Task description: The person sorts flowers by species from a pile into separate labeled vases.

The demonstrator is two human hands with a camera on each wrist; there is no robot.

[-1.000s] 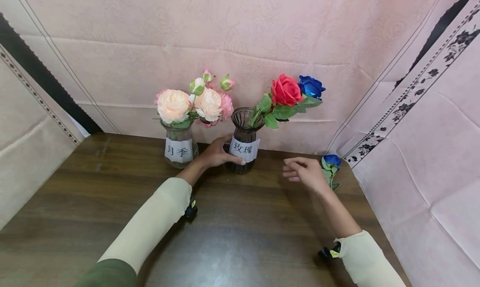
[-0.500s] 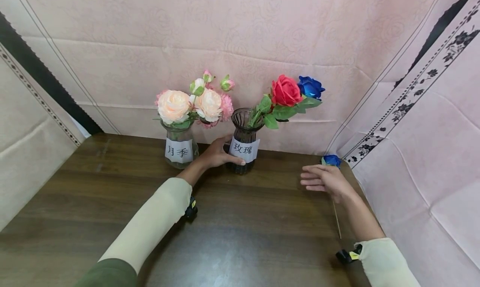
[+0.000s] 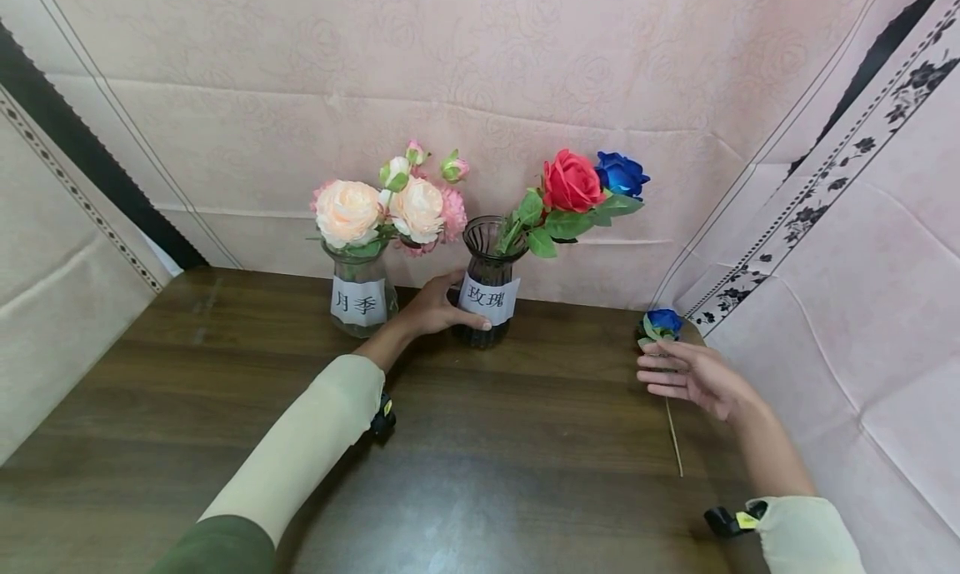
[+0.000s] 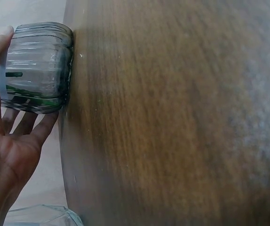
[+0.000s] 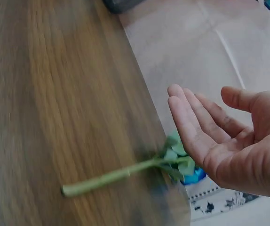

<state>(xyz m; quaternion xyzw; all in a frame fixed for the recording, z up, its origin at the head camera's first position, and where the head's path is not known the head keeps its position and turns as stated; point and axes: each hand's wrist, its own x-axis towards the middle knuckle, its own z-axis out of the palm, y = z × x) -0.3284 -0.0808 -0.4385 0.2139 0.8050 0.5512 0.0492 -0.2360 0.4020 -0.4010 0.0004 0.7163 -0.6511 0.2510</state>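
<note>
My left hand (image 3: 438,306) grips the dark glass vase (image 3: 491,257) low down, thumb across its white label and fingers round the far side. In the left wrist view, green stem ends show through this vase (image 4: 41,66). A red rose (image 3: 573,181) and a blue rose (image 3: 622,175) lean out of it to the right. Near the table's right edge, my right hand (image 3: 701,378) hovers over another blue rose (image 3: 663,321) lying on the wood. Its fingers are extended and hold nothing. The lying rose's stem (image 5: 111,180) points toward the near side.
A clear glass vase (image 3: 360,299) with peach and pink flowers (image 3: 382,207) stands just left of the dark vase. Pink patterned cloth (image 3: 480,74) hangs behind the wooden table (image 3: 480,441) and along its sides.
My right hand has moved right, away from the dark vase, to above the lying blue rose, and its fingers have straightened. The left hand keeps its grip on the vase.
</note>
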